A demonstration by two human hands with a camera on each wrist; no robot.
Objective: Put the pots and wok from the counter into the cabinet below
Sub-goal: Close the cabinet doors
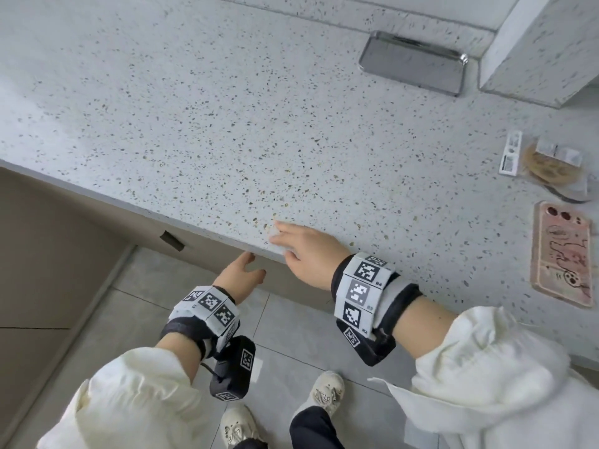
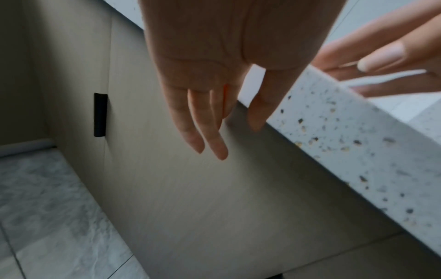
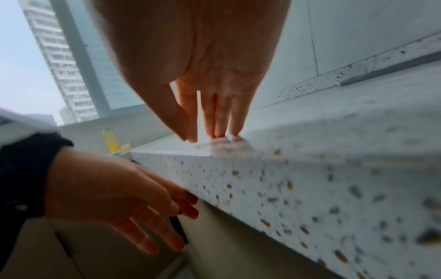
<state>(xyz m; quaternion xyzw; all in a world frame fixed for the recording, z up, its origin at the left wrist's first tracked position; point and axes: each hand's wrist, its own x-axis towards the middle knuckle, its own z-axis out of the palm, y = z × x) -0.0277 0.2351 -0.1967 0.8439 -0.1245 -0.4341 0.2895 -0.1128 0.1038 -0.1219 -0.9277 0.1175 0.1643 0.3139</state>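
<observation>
We see no pots and no wok in any of our views. The pale speckled stone counter [image 1: 227, 124] in front of us has none on it, and we cannot tell where they are now. The beige cabinet door [image 2: 190, 188] under the counter is closed, so we cannot see inside.

Our left hand [image 1: 241, 273] hangs just under the counter edge, in front of that door. Its fingers [image 2: 214, 143] are straight and loose, and they hold nothing. Our right hand [image 1: 304, 254] lies over the counter edge. Its fingertips [image 3: 214, 132] touch the stone top, spread flat, and hold nothing too.

The door looks flat and smooth, so we think fingers would slip on its face. The small black slot handle [image 2: 99, 115] at the side of the next door is the kind of place to hook a finger. We think this door opens the same way, at its edge.

Pots and a wok would be hard, stiff and most likely heavy. We would take them by the handles, with both hands for the big one.

Far to the right lie a shiny metal tray [image 1: 411, 63] and a pink phone [image 1: 562, 254].
</observation>
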